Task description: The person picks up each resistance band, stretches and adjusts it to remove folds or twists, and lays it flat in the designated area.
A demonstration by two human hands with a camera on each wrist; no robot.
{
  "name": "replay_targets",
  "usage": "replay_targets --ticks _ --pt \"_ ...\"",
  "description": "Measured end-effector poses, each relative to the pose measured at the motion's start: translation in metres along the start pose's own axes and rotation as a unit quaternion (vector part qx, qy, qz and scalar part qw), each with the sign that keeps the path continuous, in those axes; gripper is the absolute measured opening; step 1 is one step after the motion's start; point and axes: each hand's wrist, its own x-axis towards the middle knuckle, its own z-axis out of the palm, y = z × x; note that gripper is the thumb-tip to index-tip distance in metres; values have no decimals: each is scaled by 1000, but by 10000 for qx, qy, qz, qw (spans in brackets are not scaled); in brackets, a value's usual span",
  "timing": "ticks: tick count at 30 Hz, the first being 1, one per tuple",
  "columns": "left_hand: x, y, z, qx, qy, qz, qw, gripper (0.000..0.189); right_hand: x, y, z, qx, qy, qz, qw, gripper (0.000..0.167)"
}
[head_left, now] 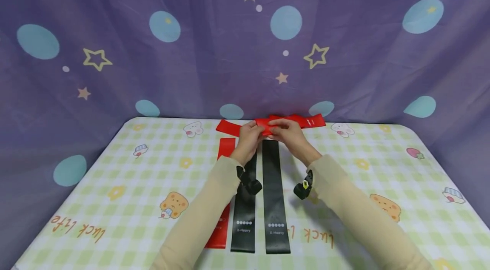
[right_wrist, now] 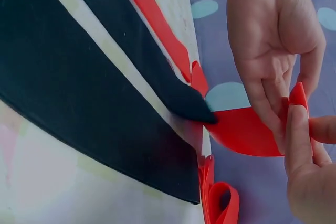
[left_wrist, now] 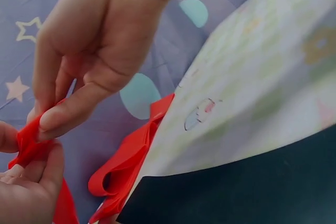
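Note:
Both hands meet near the far edge of the table and pinch a red resistance band (head_left: 264,124) between fingers and thumbs. My left hand (head_left: 249,136) grips it from the left, and my right hand (head_left: 290,136) from the right. In the right wrist view a length of this band (right_wrist: 247,132) hangs beside the left hand (right_wrist: 275,40). The left wrist view has the right hand (left_wrist: 105,45) above, with its thumb and fingertips on the band (left_wrist: 34,142). Behind and right of the hands lies another folded red band (head_left: 315,120), looped in the left wrist view.
Two black bands marked X-Heavy lie lengthwise, one (head_left: 243,210) partly under the left wrist, the other (head_left: 273,193) to its right. A flat red band (head_left: 227,146) lies left of them, partly covered by the left sleeve. Beyond the checked tablecloth (head_left: 153,176) hangs a purple curtain (head_left: 229,70).

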Motion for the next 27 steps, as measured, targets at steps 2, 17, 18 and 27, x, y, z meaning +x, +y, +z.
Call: replay_targets --ticks 2,17,18,27 --pt "1 1 -2 -54 19 -80 10000 31 -4 -1 0 -13 -68 24 10000 33" --pt "-7 1 -18 36 290 -505 9983 71 -24 -3 -9 -616 -1075 -234 9920 38" --pt "-8 2 -19 41 224 -487 9986 71 -24 -5 -9 -609 -1057 -283 9921 36" --pt "-10 7 -34 644 -473 -19 9968 45 -11 -32 2 -1373 -518 -852 9855 24"
